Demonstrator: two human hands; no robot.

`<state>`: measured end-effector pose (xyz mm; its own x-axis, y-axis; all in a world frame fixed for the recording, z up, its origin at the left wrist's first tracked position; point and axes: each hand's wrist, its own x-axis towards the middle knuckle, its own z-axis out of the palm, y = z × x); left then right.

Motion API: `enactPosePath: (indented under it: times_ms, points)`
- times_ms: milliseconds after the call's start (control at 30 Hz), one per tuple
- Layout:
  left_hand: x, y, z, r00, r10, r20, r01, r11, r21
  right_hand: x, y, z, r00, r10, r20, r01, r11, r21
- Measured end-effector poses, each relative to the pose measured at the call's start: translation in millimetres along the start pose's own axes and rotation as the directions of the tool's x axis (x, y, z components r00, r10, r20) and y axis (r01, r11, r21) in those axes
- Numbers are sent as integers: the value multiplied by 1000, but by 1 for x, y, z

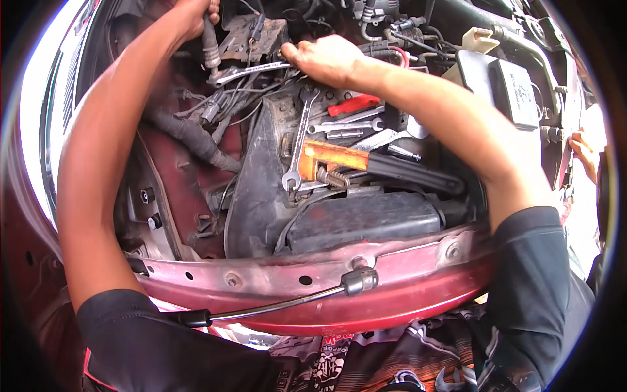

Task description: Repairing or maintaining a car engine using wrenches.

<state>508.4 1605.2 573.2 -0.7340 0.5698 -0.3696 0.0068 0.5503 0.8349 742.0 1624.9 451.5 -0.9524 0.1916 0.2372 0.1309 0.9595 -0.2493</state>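
I lean over the open engine bay of a red car. My left hand (194, 14) reaches deep to the top, closed around a grey metal pipe fitting (210, 51). My right hand (324, 59) is closed on the end of a silver spanner (251, 70), whose far end sits by that fitting. Just below my right hand lie a long silver combination spanner (299, 138), an orange pipe wrench (346, 158) with a black handle, a red-handled tool (353, 104) and several more small spanners, all on a black plastic tray.
A red front crossmember (405, 261) runs across in front of me, with a ratchet extension bar (287, 302) lying on it. Black hoses (189, 138) and wiring fill the left. A black box (506, 88) sits right. Another person's hand (584, 151) shows at the far right.
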Motion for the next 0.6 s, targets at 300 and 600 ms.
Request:
enactPosePath:
  times_ms: [300,600]
  points:
    - [-18,5,3,999,46,-14,-46,999,-21,1,3,-1,997,-82,2,80,976,204]
    - [-28,6,10,997,74,-33,-74,997,-8,-9,20,-13,998,-69,9,64,962,264]
